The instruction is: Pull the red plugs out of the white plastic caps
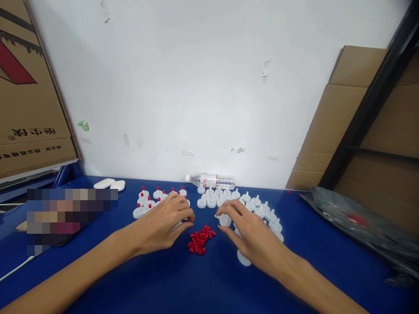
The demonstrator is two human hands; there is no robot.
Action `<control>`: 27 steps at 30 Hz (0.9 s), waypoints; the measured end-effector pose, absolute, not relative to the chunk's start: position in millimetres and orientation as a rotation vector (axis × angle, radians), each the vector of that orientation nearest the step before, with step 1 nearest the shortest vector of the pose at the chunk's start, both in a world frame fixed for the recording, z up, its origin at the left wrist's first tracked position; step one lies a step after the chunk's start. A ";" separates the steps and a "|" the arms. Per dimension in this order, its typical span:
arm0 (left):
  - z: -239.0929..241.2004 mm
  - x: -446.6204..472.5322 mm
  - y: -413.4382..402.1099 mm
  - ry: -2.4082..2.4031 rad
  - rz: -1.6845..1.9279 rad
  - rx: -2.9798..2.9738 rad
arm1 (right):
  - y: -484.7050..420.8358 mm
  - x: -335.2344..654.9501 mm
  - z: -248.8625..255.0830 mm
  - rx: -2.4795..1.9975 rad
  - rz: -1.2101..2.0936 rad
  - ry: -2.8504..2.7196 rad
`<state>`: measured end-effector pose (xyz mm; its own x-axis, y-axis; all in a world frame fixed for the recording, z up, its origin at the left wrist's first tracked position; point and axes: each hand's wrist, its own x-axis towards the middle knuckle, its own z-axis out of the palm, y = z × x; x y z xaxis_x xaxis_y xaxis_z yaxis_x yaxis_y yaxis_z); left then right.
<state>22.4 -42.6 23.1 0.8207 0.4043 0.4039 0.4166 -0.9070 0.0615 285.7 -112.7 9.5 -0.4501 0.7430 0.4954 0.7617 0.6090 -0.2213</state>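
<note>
Mid-bench, on blue tabletop (209, 283): small heap of red plastic tips (200, 240) between both hands. Left hand (160, 226) palm-down, fingers curled over white plastic caps with red tips (147, 199); what it pinches cannot be told. Right hand (252, 233) fingertips closed on plain white plastic cap (225, 220), touching cluster of plain white caps (229, 198). Clear plastic water bottle (211, 180) lies at far edge against wall.

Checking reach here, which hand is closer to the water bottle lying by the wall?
Right hand, narrowly; it lies below and slightly right of the water bottle, the left hand below-left.
</note>
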 end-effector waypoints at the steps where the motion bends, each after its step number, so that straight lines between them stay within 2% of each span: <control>1: 24.5 24.0 -43.2 -0.638 -0.722 -2.930 | -113.3 285.4 9.0 -1.178 -0.039 -2.268; 8: 13.8 38.4 -52.2 -0.450 -1.199 -2.840 | -119.1 278.7 8.9 -1.033 -0.021 -2.234; 27: -2.5 45.9 -54.2 -0.373 -1.286 -2.878 | -123.8 273.7 1.9 -0.813 -0.100 -2.186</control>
<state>45.9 -54.2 -2.5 0.6441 0.2266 0.7306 0.1997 -0.9718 0.1253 273.7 -123.8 1.9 -0.4861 0.5210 0.7016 0.5827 0.7916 -0.1841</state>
